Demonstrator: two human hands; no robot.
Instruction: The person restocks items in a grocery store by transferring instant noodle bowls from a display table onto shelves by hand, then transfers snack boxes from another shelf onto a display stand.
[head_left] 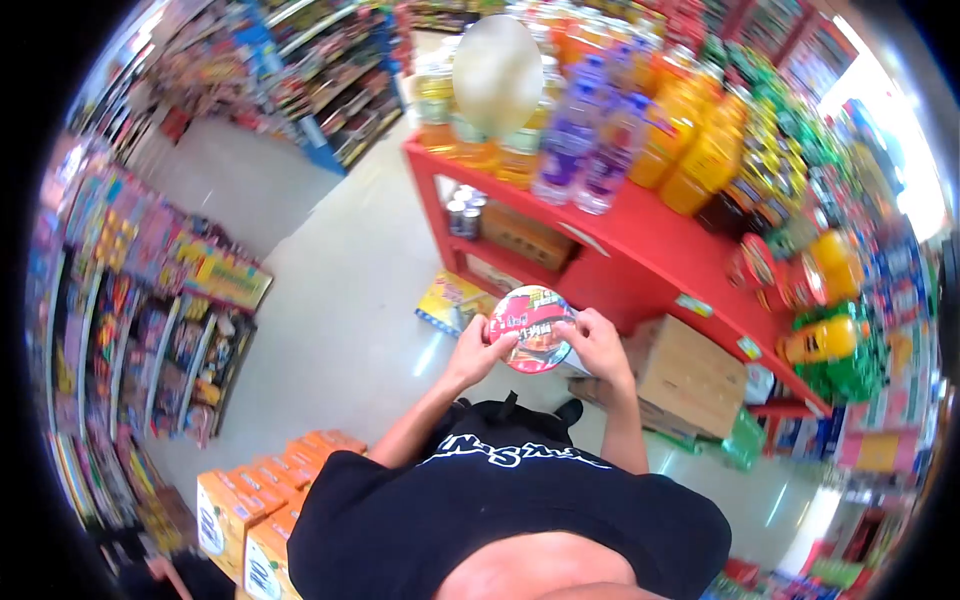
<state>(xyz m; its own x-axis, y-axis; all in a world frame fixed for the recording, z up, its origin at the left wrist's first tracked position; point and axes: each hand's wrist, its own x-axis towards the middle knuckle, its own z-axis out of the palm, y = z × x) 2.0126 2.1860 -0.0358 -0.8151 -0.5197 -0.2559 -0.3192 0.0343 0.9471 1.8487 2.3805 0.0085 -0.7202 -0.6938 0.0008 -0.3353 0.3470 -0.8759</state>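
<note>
Both hands on the same item — a round noodle bowl (532,322), lid up, held out in front of the shirt (500,500). Left hand (479,353) is clamped on the bowl's left edge: thumb laid over the lid near the rim, other fingers curled at the side, tips mostly hidden. Right hand (599,347) grips the opposite edge the same way, thumb over the rim pointing inward, knuckles out to the side. Hands are apart, bowl between them, 2 thumbs facing each other across the lid. Can't tell how the fingers sit under the bowl. Lid is mostly red with printed characters and a food picture, tilted toward the wearer. Arms: both forearms bare, reaching forward from short black sleeves and converging on the bowl; left forearm slants up to the right, right forearm stands steeper. Bowl sits above the floor (330,270), just off the near side of the red shelf (640,262) and touching neither. On that shelf: 2 purple-labelled bottles (592,150) near the left end, orange drinks beside them, 2 red tubs (778,275) further right. Cardboard box (695,375) is below the shelf edge — right of the right hand. Orange cartons (265,490) are stacked left of the wearer.
</note>
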